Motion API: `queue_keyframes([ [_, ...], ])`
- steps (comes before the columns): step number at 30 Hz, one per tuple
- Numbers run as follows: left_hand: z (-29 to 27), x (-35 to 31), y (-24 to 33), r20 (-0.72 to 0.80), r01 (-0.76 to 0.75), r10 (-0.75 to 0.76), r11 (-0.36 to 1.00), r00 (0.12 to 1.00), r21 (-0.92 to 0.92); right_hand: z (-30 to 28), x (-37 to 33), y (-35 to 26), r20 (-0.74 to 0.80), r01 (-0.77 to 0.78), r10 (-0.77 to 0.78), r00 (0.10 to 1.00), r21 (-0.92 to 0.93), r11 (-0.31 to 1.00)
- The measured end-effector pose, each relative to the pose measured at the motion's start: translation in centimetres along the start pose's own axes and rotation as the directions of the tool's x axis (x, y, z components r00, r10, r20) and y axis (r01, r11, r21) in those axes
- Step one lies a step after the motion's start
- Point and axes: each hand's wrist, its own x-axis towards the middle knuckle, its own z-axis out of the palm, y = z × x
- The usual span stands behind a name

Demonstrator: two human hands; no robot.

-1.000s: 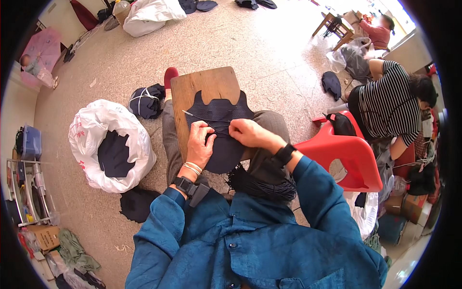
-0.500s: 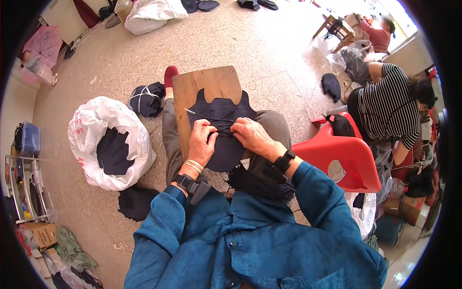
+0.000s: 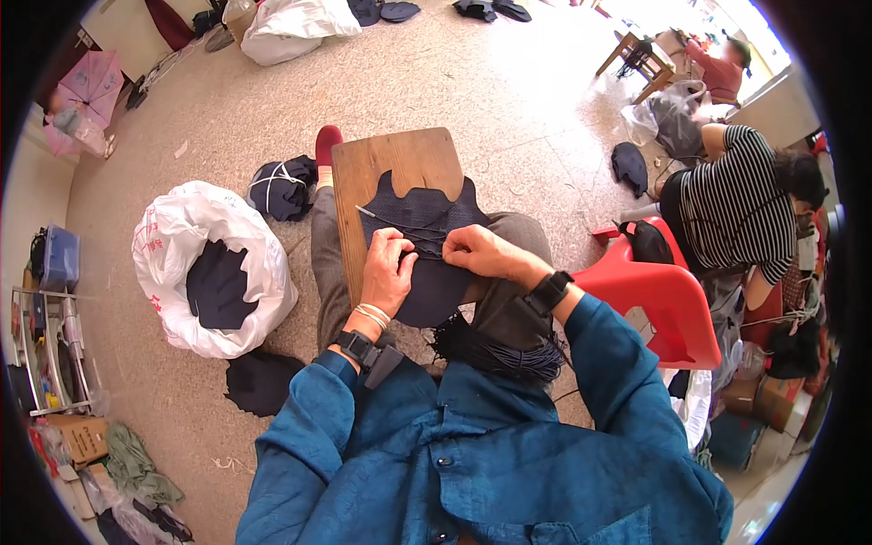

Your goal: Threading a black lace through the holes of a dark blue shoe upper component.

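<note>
A dark navy shoe upper (image 3: 427, 291) lies flat on a wooden board (image 3: 413, 154) across my lap. Dark shoelace (image 3: 420, 232) crosses its middle in several rows, and one pale lace tip (image 3: 364, 211) rests loose near the upper's left edge. My left hand (image 3: 388, 272) is closed in a pinch at the left side of the lacing, holding the upper there. Opposite it, my right hand (image 3: 481, 252) pinches the lace at the right side; the fingertips partly hide the spot. A bundle of dark laces (image 3: 509, 356) lies over my right thigh.
On the left stands a white plastic bag (image 3: 154, 263) holding dark pieces, beside a tied dark bundle (image 3: 283, 193). To my right is a red plastic stool (image 3: 668, 309). A person in a striped top (image 3: 740, 200) bends over beyond it.
My right hand has drawn slightly right, its fingers curled tighter at the lacing. My left hand keeps its place on the upper. The whole view has shifted a little.
</note>
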Motion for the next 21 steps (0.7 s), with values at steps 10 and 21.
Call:
queue_keyframes([
  [10, -1.3, 1.4, -0.6, 0.074, -0.037, 0.037, 0.999, 0.997, 0.0, 3.6, -2.1, -1.0, -0.594, 0.073, -0.096, 0.799, -0.063, 0.995],
  [21, -2.1, 2.4, -0.6, 0.266, -0.157, 0.118, 0.979, 0.957, 0.133, 6.6, -1.4, -2.9, -0.519, 0.201, -0.353, 0.779, -0.327, 0.924],
])
